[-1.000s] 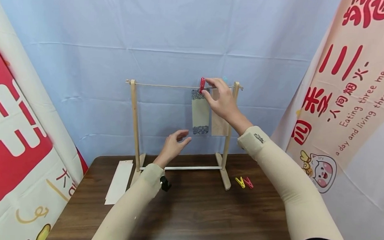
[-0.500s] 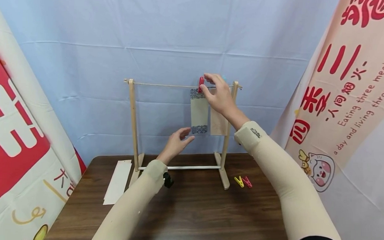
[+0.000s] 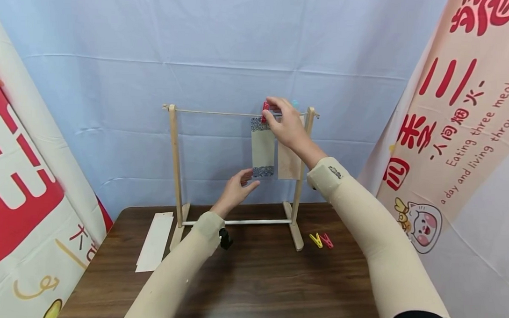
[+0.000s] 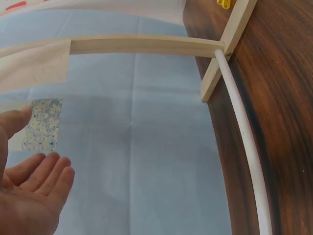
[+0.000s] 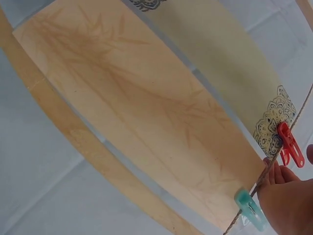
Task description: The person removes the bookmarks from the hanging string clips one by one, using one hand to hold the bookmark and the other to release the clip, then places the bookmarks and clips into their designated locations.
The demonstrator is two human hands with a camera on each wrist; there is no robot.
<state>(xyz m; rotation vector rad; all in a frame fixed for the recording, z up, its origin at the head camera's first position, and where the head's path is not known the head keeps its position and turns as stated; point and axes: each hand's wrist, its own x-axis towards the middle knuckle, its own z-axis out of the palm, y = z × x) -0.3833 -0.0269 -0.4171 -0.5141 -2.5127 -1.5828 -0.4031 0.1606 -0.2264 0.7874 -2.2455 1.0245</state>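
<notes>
A pale green paper strip [image 3: 263,147] with blue patterned ends hangs from the string [image 3: 218,113], held by a red clothespin [image 3: 265,111]. My right hand [image 3: 288,127] is up at this clothespin; in the right wrist view the clothespin's handles stand spread, with the thumb and fingertips on either side, not squeezing them. My left hand [image 3: 235,191] is at the strip's lower end, thumb and fingers spread apart, the thumb overlapping the patterned edge in the left wrist view. To the right hangs a tan paper strip [image 5: 146,103] with a bamboo print, under a teal clothespin [image 5: 248,209].
The string runs between the posts of a wooden stand [image 3: 175,161] with a white lower bar [image 3: 256,222]. White paper strips [image 3: 155,242] lie at the left of the brown table [image 3: 267,286]. A yellow clothespin [image 3: 316,240] and a pink one [image 3: 327,240] lie at the right.
My left hand has moved slightly up and right to the lower end of the green strip. The right hand stays beside the red clothespin, with only slight movement. The view has shifted a little.
</notes>
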